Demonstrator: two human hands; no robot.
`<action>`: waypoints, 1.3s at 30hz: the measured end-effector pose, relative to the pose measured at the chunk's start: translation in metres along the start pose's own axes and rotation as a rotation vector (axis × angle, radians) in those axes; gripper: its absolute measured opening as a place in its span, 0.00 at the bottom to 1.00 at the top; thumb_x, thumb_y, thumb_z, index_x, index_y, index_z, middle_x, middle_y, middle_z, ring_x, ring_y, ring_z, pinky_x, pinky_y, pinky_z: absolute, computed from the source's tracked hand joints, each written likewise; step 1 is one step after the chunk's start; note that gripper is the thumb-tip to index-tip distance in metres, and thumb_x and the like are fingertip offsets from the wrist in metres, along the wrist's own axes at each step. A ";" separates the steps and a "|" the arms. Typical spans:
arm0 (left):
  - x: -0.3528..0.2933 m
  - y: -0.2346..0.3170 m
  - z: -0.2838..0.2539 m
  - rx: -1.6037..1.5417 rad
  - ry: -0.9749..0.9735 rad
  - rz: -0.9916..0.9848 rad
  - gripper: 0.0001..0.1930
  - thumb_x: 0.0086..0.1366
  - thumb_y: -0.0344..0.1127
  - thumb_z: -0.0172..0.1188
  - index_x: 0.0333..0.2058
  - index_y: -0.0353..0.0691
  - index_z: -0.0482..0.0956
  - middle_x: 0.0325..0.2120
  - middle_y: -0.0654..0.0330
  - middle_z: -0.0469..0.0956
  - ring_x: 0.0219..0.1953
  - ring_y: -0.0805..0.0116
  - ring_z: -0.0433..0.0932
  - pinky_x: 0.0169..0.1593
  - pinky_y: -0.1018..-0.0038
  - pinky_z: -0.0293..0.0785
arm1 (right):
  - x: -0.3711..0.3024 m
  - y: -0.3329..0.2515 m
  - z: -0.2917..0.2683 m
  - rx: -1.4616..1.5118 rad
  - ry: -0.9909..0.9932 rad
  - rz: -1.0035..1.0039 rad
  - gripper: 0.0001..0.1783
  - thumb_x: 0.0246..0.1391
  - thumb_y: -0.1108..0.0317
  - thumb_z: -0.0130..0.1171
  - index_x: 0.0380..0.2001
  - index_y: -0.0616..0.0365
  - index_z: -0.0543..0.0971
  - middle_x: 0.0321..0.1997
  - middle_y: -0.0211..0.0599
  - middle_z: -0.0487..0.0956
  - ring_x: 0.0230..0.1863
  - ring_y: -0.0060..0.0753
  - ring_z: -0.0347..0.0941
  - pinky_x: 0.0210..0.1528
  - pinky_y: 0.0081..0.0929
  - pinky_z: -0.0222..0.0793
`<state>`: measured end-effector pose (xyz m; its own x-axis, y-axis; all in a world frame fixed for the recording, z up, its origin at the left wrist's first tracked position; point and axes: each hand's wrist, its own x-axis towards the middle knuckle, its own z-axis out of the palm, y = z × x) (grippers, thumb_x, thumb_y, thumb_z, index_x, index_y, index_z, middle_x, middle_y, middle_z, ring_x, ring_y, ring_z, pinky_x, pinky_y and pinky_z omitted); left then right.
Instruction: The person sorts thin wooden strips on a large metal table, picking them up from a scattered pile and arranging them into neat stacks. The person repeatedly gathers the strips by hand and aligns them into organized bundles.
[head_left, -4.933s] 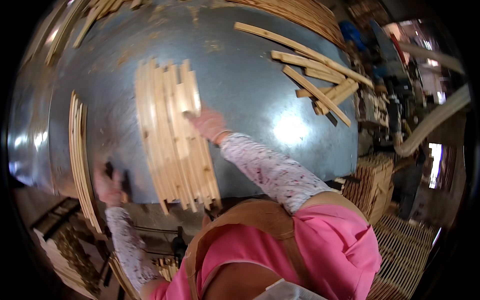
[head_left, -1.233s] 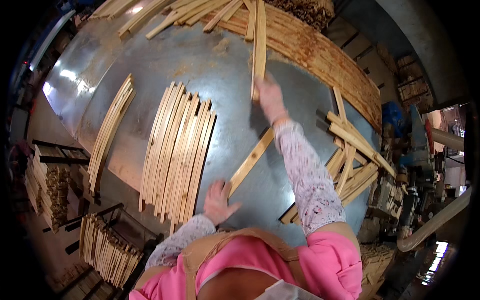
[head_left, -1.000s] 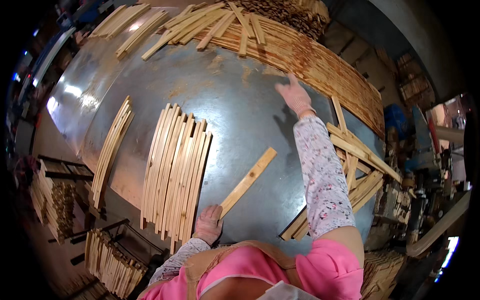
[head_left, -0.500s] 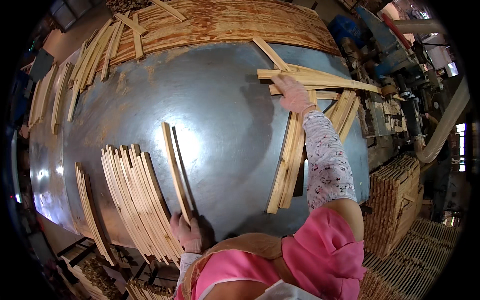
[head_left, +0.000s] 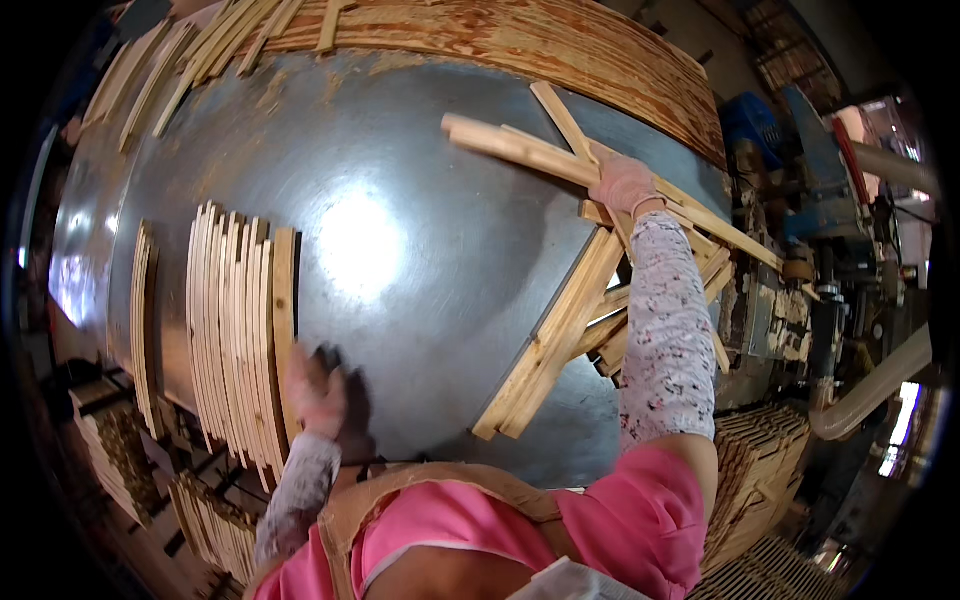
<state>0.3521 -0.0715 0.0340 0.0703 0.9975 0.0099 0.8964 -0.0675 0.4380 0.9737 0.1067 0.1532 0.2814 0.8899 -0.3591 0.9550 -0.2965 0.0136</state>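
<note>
My right hand, in a pale pink glove, is closed around light wooden strips, whose left ends are raised and smeared by motion. Beneath and beside it lies a loose, crossing heap of strips; two of them slant toward me on the metal table. On the left, my gloved left hand is open, its fingers beside the near part of a wooden strip. That strip lies against the right side of a row of strips. Whether the fingers touch it, I cannot tell.
A smaller group of strips lies farther left. Along the far edge is a plywood board, with more strips at far left. Machinery with a hose stands at right, above stacked wood. Bundled strips sit below the table's near-left edge.
My left hand has moved left and let go of its strip, which now lies against the row. My right hand has closed on strips in the heap, swinging their left ends outward.
</note>
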 end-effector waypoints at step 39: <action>0.003 -0.159 -0.076 0.050 -0.620 0.453 0.36 0.75 0.60 0.46 0.74 0.46 0.68 0.75 0.58 0.66 0.80 0.53 0.54 0.83 0.44 0.35 | -0.240 -0.473 0.180 0.506 -0.418 -0.180 0.53 0.67 0.38 0.58 0.81 0.61 0.53 0.73 0.61 0.70 0.68 0.60 0.75 0.67 0.47 0.75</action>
<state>0.1766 -0.0560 0.0323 0.6544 0.6784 -0.3340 0.7394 -0.4818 0.4703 0.4378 -0.0294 0.0649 -0.0354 0.7622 -0.6464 0.7930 -0.3722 -0.4823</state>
